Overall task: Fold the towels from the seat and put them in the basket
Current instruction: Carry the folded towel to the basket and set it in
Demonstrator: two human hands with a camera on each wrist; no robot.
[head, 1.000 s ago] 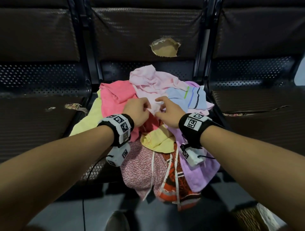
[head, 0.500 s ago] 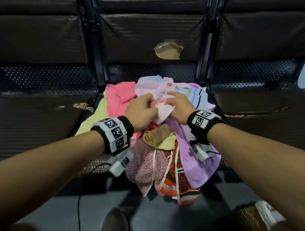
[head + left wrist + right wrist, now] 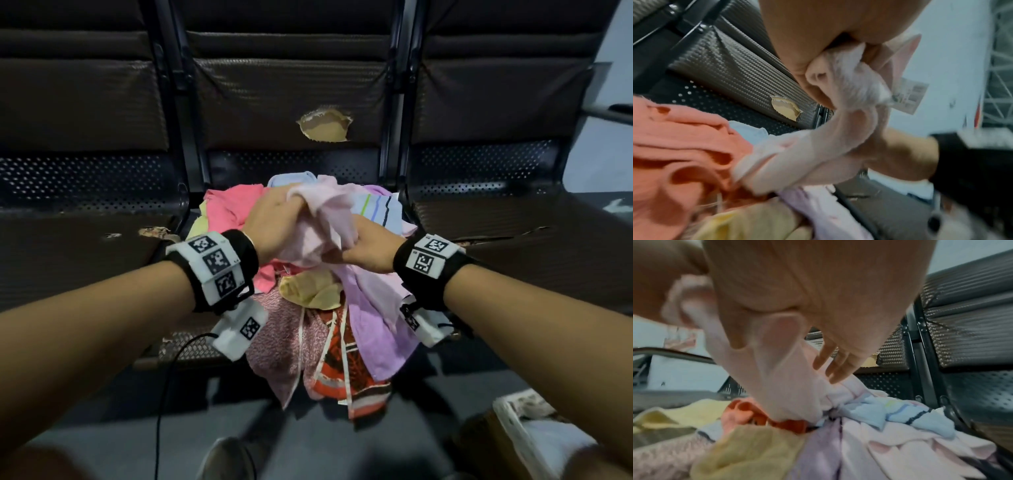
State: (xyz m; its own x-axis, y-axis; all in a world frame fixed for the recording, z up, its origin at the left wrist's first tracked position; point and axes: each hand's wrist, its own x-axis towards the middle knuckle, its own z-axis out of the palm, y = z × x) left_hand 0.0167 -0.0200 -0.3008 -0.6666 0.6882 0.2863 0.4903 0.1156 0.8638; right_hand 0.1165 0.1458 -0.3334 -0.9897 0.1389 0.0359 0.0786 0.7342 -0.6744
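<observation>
No readable brand or text; only square black-white marker codes on wristbands (image 3: 215, 260). Pale pink towel (image 3: 322, 222), soft, crumpled, bunched, lifted off top of mixed towel pile (image 3: 342, 308) on middle seat (image 3: 291, 164). Left hand (image 3: 274, 222) grip closed round towel's upper bunch; right hand (image 3: 370, 246) grip pinching its lower fold. Basket (image 3: 520, 421) corner on floor, lower right. Torn hole (image 3: 325, 125) in backrest.
</observation>
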